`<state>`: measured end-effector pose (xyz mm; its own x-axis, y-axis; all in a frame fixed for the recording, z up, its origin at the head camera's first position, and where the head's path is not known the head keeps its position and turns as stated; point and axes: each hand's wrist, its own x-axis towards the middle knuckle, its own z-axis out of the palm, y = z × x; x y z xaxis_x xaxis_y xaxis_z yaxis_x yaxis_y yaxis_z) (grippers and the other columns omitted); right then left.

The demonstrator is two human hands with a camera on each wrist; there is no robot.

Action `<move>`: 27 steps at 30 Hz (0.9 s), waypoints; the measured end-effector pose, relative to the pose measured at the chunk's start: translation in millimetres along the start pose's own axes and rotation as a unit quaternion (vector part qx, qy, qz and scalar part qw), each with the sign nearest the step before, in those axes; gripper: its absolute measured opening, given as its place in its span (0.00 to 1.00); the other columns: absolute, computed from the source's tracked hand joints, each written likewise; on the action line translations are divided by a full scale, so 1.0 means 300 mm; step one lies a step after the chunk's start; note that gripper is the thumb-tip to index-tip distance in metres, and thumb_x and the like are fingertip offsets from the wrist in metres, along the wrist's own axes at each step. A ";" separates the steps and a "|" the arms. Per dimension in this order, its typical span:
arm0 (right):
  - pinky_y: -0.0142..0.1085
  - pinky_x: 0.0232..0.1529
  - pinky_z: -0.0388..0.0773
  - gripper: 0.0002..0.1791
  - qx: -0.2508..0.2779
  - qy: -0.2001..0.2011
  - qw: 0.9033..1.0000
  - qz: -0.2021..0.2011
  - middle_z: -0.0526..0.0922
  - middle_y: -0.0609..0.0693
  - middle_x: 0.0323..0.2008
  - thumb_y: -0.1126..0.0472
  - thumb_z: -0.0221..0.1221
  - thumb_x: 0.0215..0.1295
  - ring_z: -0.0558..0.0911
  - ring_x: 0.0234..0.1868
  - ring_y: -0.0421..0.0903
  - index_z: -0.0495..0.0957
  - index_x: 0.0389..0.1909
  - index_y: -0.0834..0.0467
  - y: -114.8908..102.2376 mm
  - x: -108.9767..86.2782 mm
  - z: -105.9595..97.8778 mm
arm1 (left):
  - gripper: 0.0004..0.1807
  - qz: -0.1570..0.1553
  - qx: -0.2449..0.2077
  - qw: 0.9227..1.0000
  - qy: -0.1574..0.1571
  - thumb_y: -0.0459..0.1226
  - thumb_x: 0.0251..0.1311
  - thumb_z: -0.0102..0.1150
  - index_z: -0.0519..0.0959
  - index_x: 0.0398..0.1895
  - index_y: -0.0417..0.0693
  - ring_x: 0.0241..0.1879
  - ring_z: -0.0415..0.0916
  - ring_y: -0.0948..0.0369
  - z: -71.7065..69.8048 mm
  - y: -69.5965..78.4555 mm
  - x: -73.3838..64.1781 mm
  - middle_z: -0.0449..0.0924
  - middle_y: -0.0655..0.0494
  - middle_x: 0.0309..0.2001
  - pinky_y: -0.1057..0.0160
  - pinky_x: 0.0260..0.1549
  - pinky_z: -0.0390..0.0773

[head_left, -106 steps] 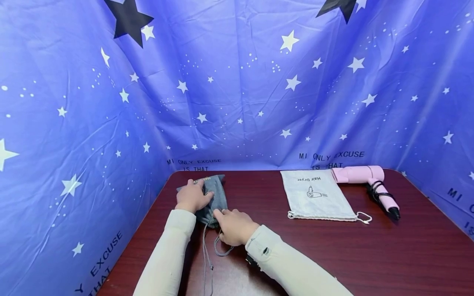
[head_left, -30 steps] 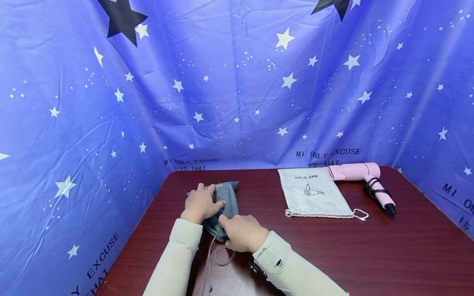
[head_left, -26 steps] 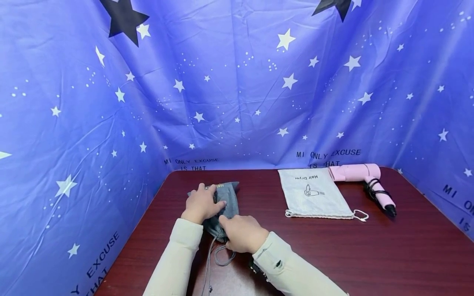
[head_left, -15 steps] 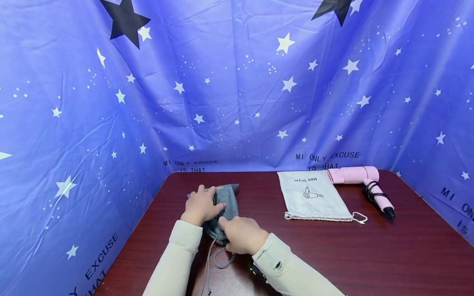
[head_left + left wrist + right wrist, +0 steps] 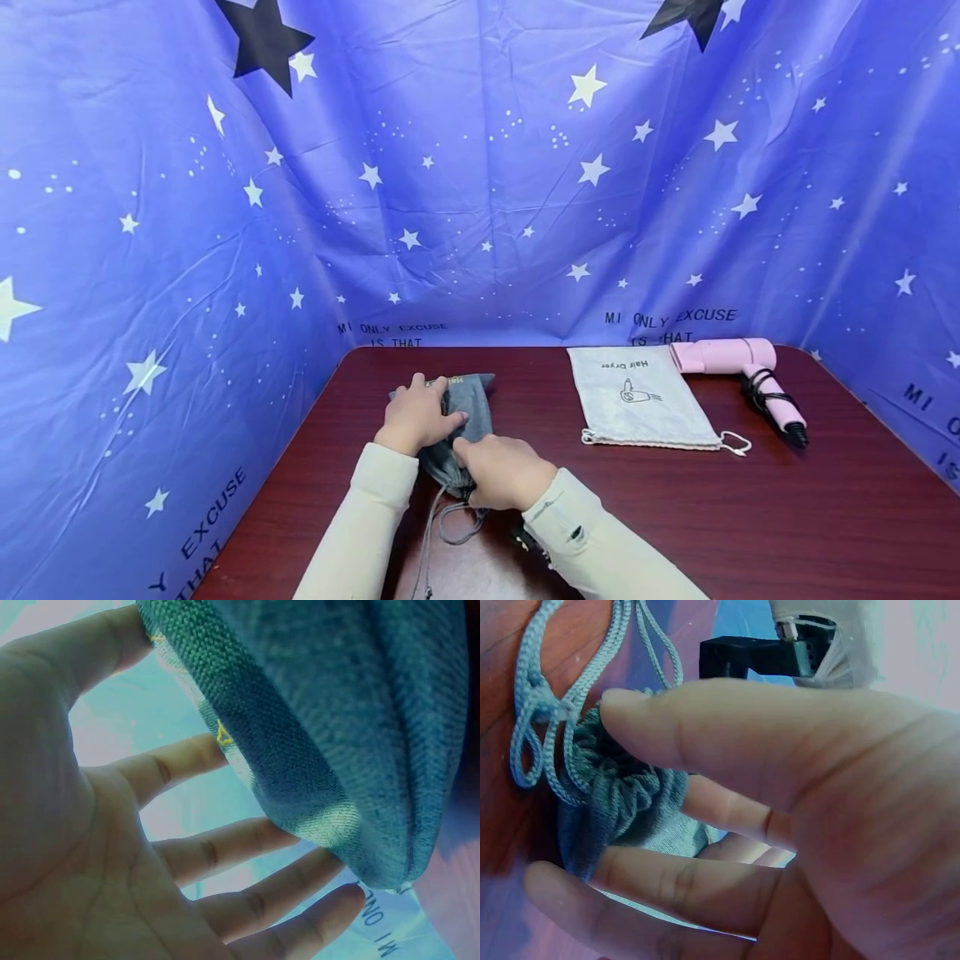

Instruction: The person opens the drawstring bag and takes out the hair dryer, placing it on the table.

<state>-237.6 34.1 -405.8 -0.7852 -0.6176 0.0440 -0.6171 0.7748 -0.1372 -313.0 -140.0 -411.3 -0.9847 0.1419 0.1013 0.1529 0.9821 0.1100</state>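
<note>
A dark grey drawstring bag (image 5: 475,408) with yellow lettering at its far end lies on the left half of the table. My left hand (image 5: 422,412) rests across it with spread fingers; in the left wrist view the nearly straight fingers (image 5: 225,844) reach the bag's edge (image 5: 300,742). With thumb and fingers on either side, my right hand (image 5: 510,475) holds the bag near its gathered mouth (image 5: 619,776). Loose grey cords (image 5: 604,652) trail from that mouth toward me. Part of the lettering is hidden under the left hand.
A white drawstring bag (image 5: 663,417) printed "Hair Dryer" lies flat at the back right. Beside it is a pink hair dryer (image 5: 731,356) with its black cord (image 5: 759,393) wrapped round the handle. Blue star-printed cloth (image 5: 487,183) surrounds the dark red table (image 5: 750,517).
Over the last few seconds the grey bag has slid right and slightly nearer, both hands moving along with it. The white bag and hair dryer have stayed in place.
</note>
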 end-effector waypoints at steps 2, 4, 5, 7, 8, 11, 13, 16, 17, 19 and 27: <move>0.40 0.24 0.74 0.26 0.009 -0.007 1.000 -0.001 0.76 0.41 0.24 0.53 0.80 0.46 0.79 0.26 0.41 0.74 0.41 0.47 0.005 -0.003 -0.005 | 0.43 0.002 0.003 1.000 0.000 0.66 0.62 0.61 0.69 0.75 0.55 0.57 0.74 0.33 -0.002 0.007 -0.002 0.67 0.37 0.71 0.37 0.51 0.80; 0.40 0.24 0.74 0.26 0.014 -0.011 1.000 -0.003 0.75 0.40 0.23 0.53 0.81 0.45 0.78 0.25 0.40 0.74 0.40 0.47 0.010 -0.006 -0.008 | 0.43 0.004 0.003 1.000 -0.001 0.66 0.62 0.61 0.69 0.75 0.55 0.56 0.75 0.33 -0.004 0.016 -0.005 0.67 0.37 0.71 0.38 0.49 0.81; 0.39 0.24 0.74 0.26 0.015 -0.012 1.000 -0.004 0.75 0.40 0.23 0.53 0.81 0.45 0.77 0.24 0.40 0.74 0.40 0.47 0.012 -0.009 -0.009 | 0.43 0.006 0.004 1.000 -0.001 0.66 0.62 0.61 0.69 0.75 0.55 0.56 0.75 0.33 -0.004 0.020 -0.006 0.67 0.37 0.71 0.38 0.48 0.81; 0.39 0.24 0.74 0.26 0.012 -0.008 1.000 -0.007 0.75 0.40 0.23 0.53 0.81 0.45 0.77 0.23 0.40 0.74 0.39 0.48 0.015 -0.013 -0.008 | 0.43 0.010 0.006 1.000 -0.001 0.66 0.62 0.61 0.69 0.75 0.55 0.55 0.75 0.33 -0.005 0.029 -0.008 0.67 0.37 0.71 0.39 0.45 0.83; 0.39 0.24 0.74 0.26 0.008 -0.006 1.000 -0.009 0.75 0.40 0.23 0.53 0.81 0.44 0.77 0.23 0.40 0.74 0.39 0.48 0.016 -0.016 -0.007 | 0.43 0.012 0.007 1.000 -0.001 0.66 0.62 0.61 0.69 0.76 0.55 0.54 0.76 0.34 -0.005 0.033 -0.009 0.67 0.37 0.71 0.40 0.44 0.83; 0.39 0.23 0.73 0.27 0.001 -0.002 1.000 -0.011 0.76 0.40 0.23 0.52 0.81 0.44 0.77 0.23 0.41 0.74 0.40 0.48 0.017 -0.025 -0.004 | 0.43 0.019 0.011 1.000 0.002 0.66 0.62 0.61 0.70 0.75 0.56 0.53 0.76 0.34 -0.004 0.044 -0.010 0.68 0.37 0.70 0.41 0.41 0.84; 0.40 0.22 0.74 0.27 -0.004 0.000 1.000 -0.011 0.77 0.40 0.24 0.52 0.81 0.44 0.78 0.23 0.41 0.74 0.40 0.47 0.018 -0.030 -0.002 | 0.43 0.022 0.013 1.000 0.002 0.67 0.61 0.62 0.70 0.75 0.57 0.53 0.76 0.35 -0.003 0.050 -0.012 0.69 0.37 0.69 0.41 0.40 0.84; 0.40 0.22 0.73 0.27 -0.009 0.007 1.000 -0.013 0.77 0.40 0.23 0.52 0.82 0.44 0.78 0.23 0.42 0.74 0.40 0.47 0.018 -0.040 -0.003 | 0.42 0.028 0.016 0.999 0.003 0.67 0.61 0.61 0.70 0.74 0.57 0.52 0.77 0.36 -0.001 0.059 -0.012 0.70 0.37 0.68 0.41 0.39 0.84; 0.41 0.21 0.73 0.27 -0.011 0.011 1.000 -0.014 0.77 0.41 0.23 0.52 0.82 0.44 0.78 0.23 0.42 0.74 0.39 0.48 0.018 -0.045 -0.005 | 0.42 0.030 0.017 0.999 0.004 0.67 0.61 0.61 0.70 0.74 0.58 0.51 0.77 0.36 0.000 0.062 -0.012 0.70 0.37 0.68 0.41 0.39 0.84; 0.41 0.21 0.73 0.27 -0.014 0.020 1.000 -0.019 0.76 0.41 0.23 0.53 0.82 0.43 0.78 0.23 0.43 0.73 0.38 0.48 0.018 -0.052 -0.006 | 0.42 0.032 0.019 0.999 0.003 0.67 0.62 0.61 0.70 0.75 0.58 0.51 0.77 0.36 0.003 0.067 -0.013 0.70 0.37 0.67 0.41 0.39 0.84; 0.41 0.18 0.71 0.27 -0.041 0.048 0.997 -0.039 0.75 0.44 0.20 0.54 0.80 0.43 0.77 0.20 0.45 0.73 0.39 0.51 0.014 -0.088 -0.007 | 0.42 0.046 0.020 0.999 0.008 0.67 0.62 0.60 0.70 0.74 0.59 0.52 0.76 0.35 0.008 0.087 -0.022 0.69 0.37 0.68 0.41 0.41 0.84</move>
<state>-219.6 53.8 -405.5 -0.7332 -0.6641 0.1465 -0.6757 0.7356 -0.0475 -302.6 -115.0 -411.3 -0.9652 0.2301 0.1244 0.2387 0.9693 0.0593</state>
